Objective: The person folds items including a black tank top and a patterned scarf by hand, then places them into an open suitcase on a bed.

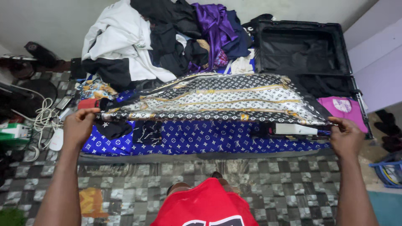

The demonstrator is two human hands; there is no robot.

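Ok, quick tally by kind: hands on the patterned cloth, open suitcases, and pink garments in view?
Hands gripping the patterned cloth: 2, left hand and right hand
Open black suitcase: 1
Pink garment: 1
Total: 4

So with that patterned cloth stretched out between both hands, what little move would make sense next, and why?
Probably lower it flat onto the blue mattress. The left hand and right hand each pinch an end of the patterned cloth, which hangs taut above the bed, and the sheet just below it looks mostly bare, with the clothes pile further back.
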